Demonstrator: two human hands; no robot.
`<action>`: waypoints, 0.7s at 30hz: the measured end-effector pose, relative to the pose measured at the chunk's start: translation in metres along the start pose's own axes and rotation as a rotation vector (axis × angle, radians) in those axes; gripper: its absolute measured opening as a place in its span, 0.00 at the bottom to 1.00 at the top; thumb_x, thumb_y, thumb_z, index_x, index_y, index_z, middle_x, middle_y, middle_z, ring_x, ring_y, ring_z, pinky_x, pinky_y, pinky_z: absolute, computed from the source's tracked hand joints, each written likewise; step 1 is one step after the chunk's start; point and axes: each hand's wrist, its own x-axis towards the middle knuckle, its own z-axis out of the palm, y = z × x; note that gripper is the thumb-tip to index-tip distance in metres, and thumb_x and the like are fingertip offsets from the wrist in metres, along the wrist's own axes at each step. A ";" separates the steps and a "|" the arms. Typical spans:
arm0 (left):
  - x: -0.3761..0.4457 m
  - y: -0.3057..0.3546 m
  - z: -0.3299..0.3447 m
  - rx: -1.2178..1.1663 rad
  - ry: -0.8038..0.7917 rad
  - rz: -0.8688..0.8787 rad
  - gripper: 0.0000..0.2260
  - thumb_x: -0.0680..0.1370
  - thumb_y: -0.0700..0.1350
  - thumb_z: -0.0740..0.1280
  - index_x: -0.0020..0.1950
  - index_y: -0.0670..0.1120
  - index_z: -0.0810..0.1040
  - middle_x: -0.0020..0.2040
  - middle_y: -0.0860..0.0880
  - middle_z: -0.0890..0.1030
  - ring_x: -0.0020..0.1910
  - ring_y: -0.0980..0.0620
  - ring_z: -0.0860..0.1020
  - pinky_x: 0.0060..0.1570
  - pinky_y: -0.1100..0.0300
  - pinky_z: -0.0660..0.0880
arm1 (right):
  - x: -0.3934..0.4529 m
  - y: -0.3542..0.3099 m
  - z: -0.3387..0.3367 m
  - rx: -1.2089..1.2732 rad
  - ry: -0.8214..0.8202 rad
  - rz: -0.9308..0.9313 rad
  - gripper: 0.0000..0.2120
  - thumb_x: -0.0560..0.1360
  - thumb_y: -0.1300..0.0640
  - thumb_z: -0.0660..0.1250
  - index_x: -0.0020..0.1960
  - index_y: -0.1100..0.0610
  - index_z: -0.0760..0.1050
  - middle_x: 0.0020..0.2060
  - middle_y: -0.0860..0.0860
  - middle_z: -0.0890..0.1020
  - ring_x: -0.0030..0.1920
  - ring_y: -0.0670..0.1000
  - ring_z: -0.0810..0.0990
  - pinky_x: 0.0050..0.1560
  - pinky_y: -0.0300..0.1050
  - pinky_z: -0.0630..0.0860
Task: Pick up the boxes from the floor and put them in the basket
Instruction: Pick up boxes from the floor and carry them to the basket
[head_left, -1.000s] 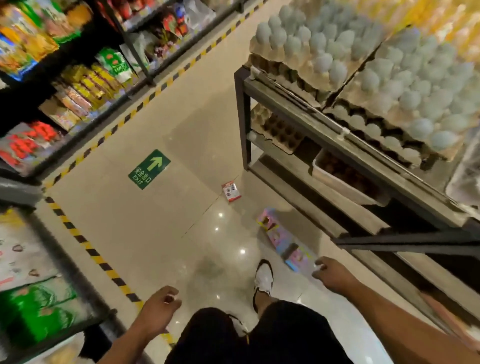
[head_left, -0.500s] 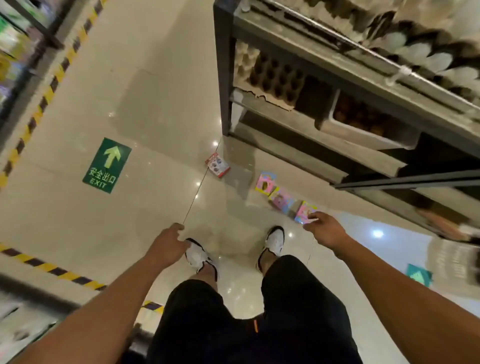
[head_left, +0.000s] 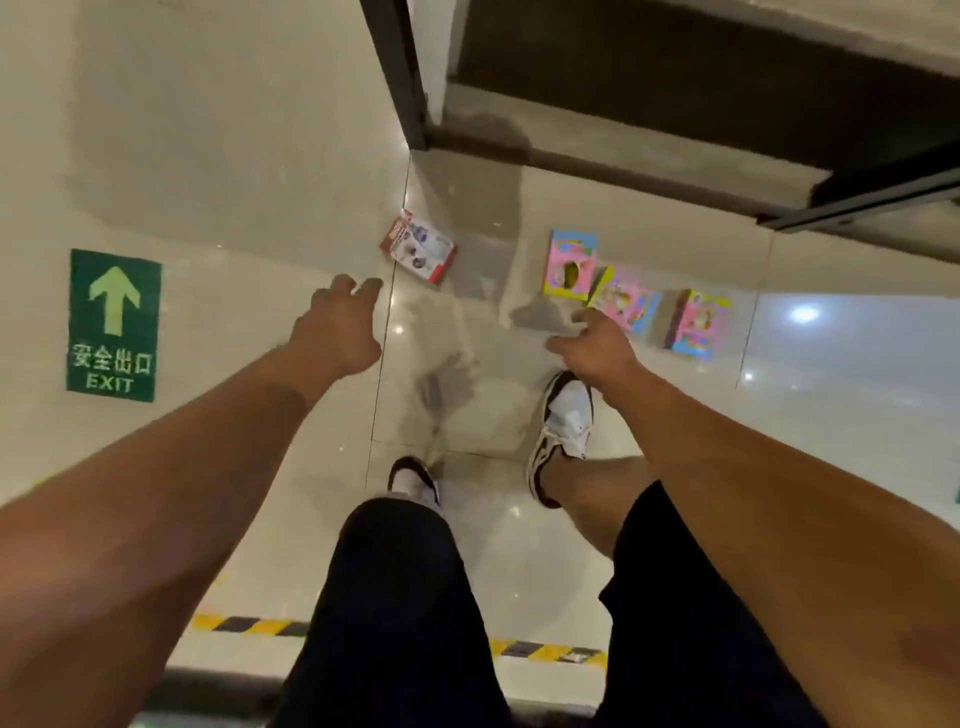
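Several boxes lie on the shiny tiled floor. A red and white box (head_left: 418, 247) is just beyond my left hand (head_left: 337, 328), which reaches toward it with relaxed fingers and holds nothing. Three pink, yellow and blue boxes lie in a row to the right: one (head_left: 570, 264) farthest back, a second (head_left: 628, 300) beside it, a third (head_left: 698, 323) at the right. My right hand (head_left: 597, 347) hovers with spread fingers just short of the second box, empty. No basket is in view.
A dark metal shelf leg (head_left: 400, 78) and the shelf's base stand just behind the boxes. A green EXIT floor sticker (head_left: 113, 325) lies at the left. Yellow and black tape (head_left: 244, 625) runs behind my feet. My two shoes stand below the hands.
My view has tilted down and closer to the floor. Both hands have stretched forward toward the boxes, the left toward the red one, the right toward the pink ones.
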 end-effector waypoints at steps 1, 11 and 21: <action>0.026 -0.001 0.013 0.081 0.017 0.046 0.39 0.71 0.41 0.71 0.80 0.49 0.60 0.75 0.39 0.64 0.70 0.33 0.67 0.62 0.38 0.75 | 0.030 0.000 0.006 -0.018 0.033 -0.004 0.32 0.70 0.49 0.76 0.71 0.54 0.70 0.59 0.54 0.80 0.58 0.57 0.81 0.58 0.49 0.78; 0.264 -0.020 0.099 0.494 0.146 0.122 0.48 0.72 0.40 0.71 0.82 0.55 0.43 0.82 0.48 0.44 0.81 0.38 0.46 0.70 0.31 0.64 | 0.264 0.024 0.049 -0.328 0.272 0.069 0.54 0.58 0.31 0.73 0.75 0.53 0.57 0.64 0.59 0.68 0.66 0.64 0.70 0.65 0.59 0.70; 0.316 -0.021 0.124 0.572 0.227 0.250 0.41 0.68 0.48 0.75 0.74 0.50 0.55 0.69 0.41 0.63 0.71 0.36 0.62 0.65 0.36 0.69 | 0.305 0.063 0.103 -0.374 0.432 0.187 0.43 0.62 0.41 0.74 0.69 0.55 0.58 0.64 0.57 0.65 0.64 0.61 0.71 0.59 0.55 0.74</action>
